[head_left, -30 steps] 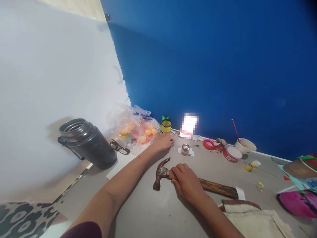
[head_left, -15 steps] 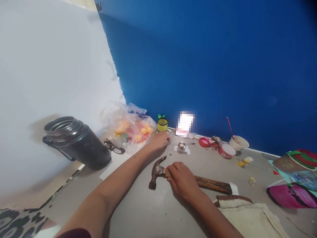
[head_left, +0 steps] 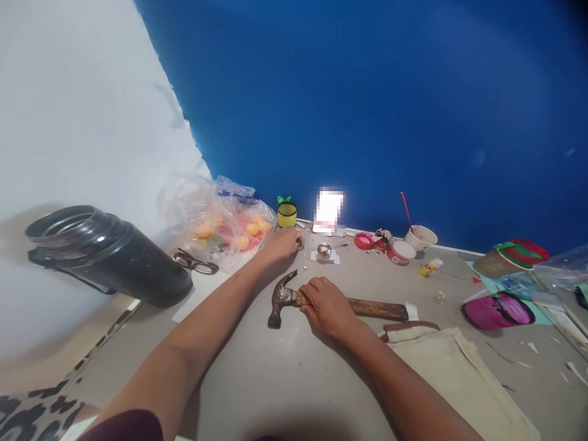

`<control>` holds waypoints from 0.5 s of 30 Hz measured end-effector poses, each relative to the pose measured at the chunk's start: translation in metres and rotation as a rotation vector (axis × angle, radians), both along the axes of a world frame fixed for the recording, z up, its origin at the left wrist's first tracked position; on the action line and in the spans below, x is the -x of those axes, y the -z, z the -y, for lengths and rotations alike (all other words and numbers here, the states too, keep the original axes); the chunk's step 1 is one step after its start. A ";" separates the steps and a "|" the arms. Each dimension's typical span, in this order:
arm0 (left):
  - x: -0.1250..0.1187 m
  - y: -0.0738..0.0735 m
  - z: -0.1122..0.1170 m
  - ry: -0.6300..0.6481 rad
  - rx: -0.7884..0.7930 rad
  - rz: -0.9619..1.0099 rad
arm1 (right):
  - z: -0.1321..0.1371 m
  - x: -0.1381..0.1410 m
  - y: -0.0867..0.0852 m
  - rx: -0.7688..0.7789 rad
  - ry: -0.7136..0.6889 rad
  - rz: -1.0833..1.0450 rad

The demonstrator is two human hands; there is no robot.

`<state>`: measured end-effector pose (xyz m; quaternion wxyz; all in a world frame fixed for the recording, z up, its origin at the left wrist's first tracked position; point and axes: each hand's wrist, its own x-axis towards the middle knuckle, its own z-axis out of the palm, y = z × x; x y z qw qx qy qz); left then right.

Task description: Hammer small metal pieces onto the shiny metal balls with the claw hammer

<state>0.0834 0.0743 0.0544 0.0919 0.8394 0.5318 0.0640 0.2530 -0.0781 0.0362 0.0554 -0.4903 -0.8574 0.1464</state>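
A rusty claw hammer [head_left: 281,298] with a wooden handle lies on the grey floor. My right hand [head_left: 326,304] rests over the handle just behind the head, fingers curled around it. My left hand [head_left: 283,243] reaches far forward, fingers closed on something small and metallic that I cannot make out. It sits beside a clear plastic bag [head_left: 220,220] of orange and red pieces and just below a yellow cup [head_left: 287,215]. A small shiny metal ball [head_left: 324,249] lies on a white scrap right of that hand.
A dark plastic jar [head_left: 105,256] lies on its side at left, with black glasses [head_left: 195,263] near it. Paint tubs [head_left: 399,251], a white bowl with a red stick [head_left: 420,236], a beige cloth [head_left: 454,373] and coloured paper craft [head_left: 498,309] lie to the right. Blue wall behind.
The view has swung to the right and all things shifted left in frame. Both hands keep their places on the hammer and by the bag.
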 end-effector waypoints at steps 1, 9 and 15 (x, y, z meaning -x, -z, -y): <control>0.000 0.000 0.000 -0.002 0.000 0.001 | 0.000 0.000 0.000 0.002 -0.001 0.000; 0.002 0.005 -0.005 0.034 -0.011 0.030 | 0.000 -0.002 0.000 0.002 0.001 -0.013; 0.005 0.007 -0.009 0.045 -0.027 0.058 | -0.001 -0.003 0.001 0.002 0.000 -0.042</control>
